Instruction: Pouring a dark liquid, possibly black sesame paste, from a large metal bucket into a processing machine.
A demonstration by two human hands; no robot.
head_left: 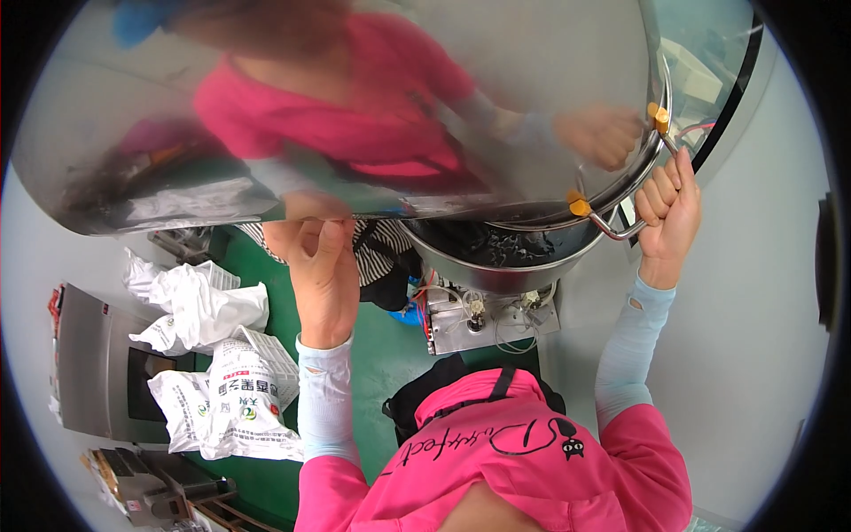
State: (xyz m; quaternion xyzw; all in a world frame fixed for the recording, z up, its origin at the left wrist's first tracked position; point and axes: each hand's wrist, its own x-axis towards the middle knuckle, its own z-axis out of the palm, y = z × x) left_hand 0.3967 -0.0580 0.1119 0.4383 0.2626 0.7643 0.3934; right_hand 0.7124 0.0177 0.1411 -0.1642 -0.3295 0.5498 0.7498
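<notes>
L hand [326,279] up at btm edge of lg mirror-bright steel piece [523,53]. Thumb + fingertips drawn close, at the edge; part of hand hidden behind/under the steel, so can't tell if actually clamped on it or just propping.

R hand [667,208] wrapped tight round bent metal handle [618,233], fingers curled, thumb along upper end. Handle has yellow-orange fittings [578,204] at its ends, set by curved rim on R side of the steel. Exact joint hard to read thru glare.

Steel piece = main item: spans most of upper view, above + beyond both hands. Surface mirrors wearer's pink top & arms.

Directly below its R part: round steel vessel [510,277], dark glossy contents [523,244], upper edge partly covered by the steel. Whether steel touches vessel: unclear. Under/nearer wearer, metal unit [452,341] w/ thin tubes + small round fixtures.

B/w striped cloth [381,235] just R of L hand, partly behind steel edge.

Floor L side: white sacks [204,306], some printed, bunched by white crates [270,355] on green floor [381,341]. Grey cabinet [97,363] further L.

Wearer: pink top [496,443], pale blue sleeves [324,399] on both forearms. Pale wall [745,293] to R.
</notes>
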